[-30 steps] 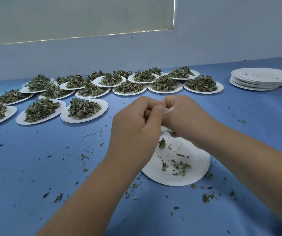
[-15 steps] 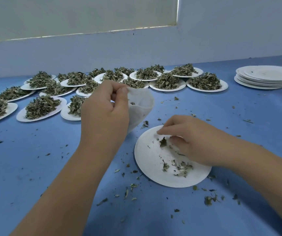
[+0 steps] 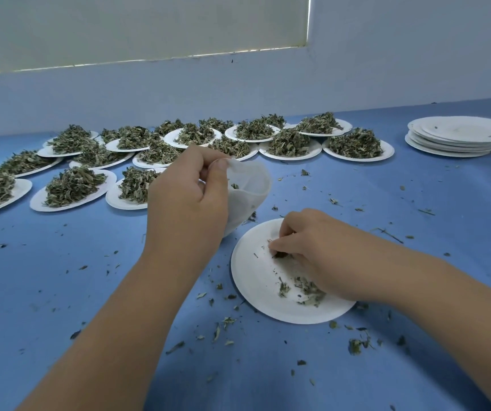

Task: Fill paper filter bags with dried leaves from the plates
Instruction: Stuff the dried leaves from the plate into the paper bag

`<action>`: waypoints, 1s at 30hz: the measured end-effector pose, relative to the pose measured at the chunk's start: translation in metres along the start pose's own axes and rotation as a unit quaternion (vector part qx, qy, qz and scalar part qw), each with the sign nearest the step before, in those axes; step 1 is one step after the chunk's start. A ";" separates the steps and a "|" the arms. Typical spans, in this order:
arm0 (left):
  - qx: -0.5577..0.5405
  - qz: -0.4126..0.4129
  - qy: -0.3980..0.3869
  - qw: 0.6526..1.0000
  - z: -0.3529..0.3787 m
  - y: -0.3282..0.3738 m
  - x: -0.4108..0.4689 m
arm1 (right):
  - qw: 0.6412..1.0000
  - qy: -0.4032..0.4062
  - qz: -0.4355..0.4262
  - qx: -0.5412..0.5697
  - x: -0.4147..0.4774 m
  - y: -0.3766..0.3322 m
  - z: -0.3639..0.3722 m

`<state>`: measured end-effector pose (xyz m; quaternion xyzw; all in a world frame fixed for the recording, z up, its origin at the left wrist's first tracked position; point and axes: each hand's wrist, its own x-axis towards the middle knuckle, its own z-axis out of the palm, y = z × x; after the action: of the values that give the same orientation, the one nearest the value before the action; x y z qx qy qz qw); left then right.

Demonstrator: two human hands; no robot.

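My left hand [image 3: 188, 203] pinches the rim of a white paper filter bag [image 3: 250, 188] between thumb and fingers and holds it with its mouth open just above centre frame, a few leaf bits showing inside. My right hand [image 3: 306, 250] rests on the near plate [image 3: 253, 286] right of centre, fingertips curled together on some dried leaves [image 3: 280, 256]. More crumbs lie lower on that plate. Heaped plates [image 3: 72, 188] fill the upper left and middle of the blue bench [image 3: 60, 292]. A stack of plates [image 3: 457, 137] sits upper right.

Matt paper plate [image 3: 256, 280], blue cloth [image 3: 60, 292]
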<state>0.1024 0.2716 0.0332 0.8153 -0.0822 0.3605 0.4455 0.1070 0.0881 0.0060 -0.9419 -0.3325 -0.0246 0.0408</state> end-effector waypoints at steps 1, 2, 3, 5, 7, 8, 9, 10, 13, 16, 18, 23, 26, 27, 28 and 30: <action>-0.001 -0.001 0.000 1.000 0.000 0.000 -0.001 | 1.000 -0.003 0.000 0.000 -0.001 0.000 -0.001; -0.002 -0.002 0.000 1.000 0.000 -0.001 -0.001 | 1.000 -0.006 0.002 0.000 -0.004 0.000 -0.003; -0.002 -0.003 -0.004 1.000 0.001 -0.001 -0.001 | 1.000 -0.013 0.004 0.000 -0.006 0.000 -0.005; 0.001 0.000 -0.014 1.000 0.001 -0.001 -0.002 | 0.999 -0.035 0.003 -0.002 -0.012 -0.001 -0.009; -0.002 0.004 -0.024 1.000 0.002 0.000 -0.004 | 0.998 -0.059 -0.002 0.002 -0.017 -0.001 -0.013; -0.004 0.004 -0.026 1.000 0.002 0.000 -0.004 | 0.997 -0.071 -0.003 0.010 -0.019 -0.001 -0.016; -0.005 0.005 -0.027 1.000 0.002 0.001 -0.004 | 0.997 -0.081 -0.003 0.020 -0.021 -0.001 -0.019; -0.005 0.005 -0.027 1.000 0.002 0.001 -0.005 | 0.996 -0.089 -0.004 0.031 -0.023 -0.001 -0.021; -0.005 0.008 -0.028 1.000 0.002 0.002 -0.005 | 0.995 -0.082 -0.002 0.056 -0.027 0.000 -0.026; -0.006 0.007 -0.028 1.000 0.002 0.002 -0.005 | 0.996 -0.066 -0.004 0.067 -0.028 0.001 -0.027; -0.006 0.006 -0.029 1.000 0.003 0.002 -0.005 | 0.995 -0.061 -0.017 0.081 -0.027 -0.002 -0.027; -0.006 0.006 -0.030 1.000 0.002 0.002 -0.005 | 0.995 -0.084 -0.036 0.048 -0.029 -0.010 -0.025; -0.005 0.007 -0.029 1.000 0.002 0.001 -0.004 | 0.994 -0.097 -0.024 0.042 -0.031 -0.006 -0.029; -0.005 0.007 -0.029 1.000 0.002 0.001 -0.004 | 0.993 -0.099 -0.018 0.058 -0.032 -0.004 -0.031; -0.006 0.007 -0.029 1.000 0.002 0.001 -0.005 | 0.992 -0.099 -0.012 0.075 -0.032 -0.001 -0.034; -0.008 0.008 -0.031 0.999 0.003 0.000 -0.005 | 0.991 -0.096 0.000 0.092 -0.034 0.005 -0.039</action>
<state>0.0999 0.2683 0.0293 0.8218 -0.1050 0.3381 0.4464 0.0830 0.0589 0.0419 -0.9322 -0.3356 0.0963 0.0951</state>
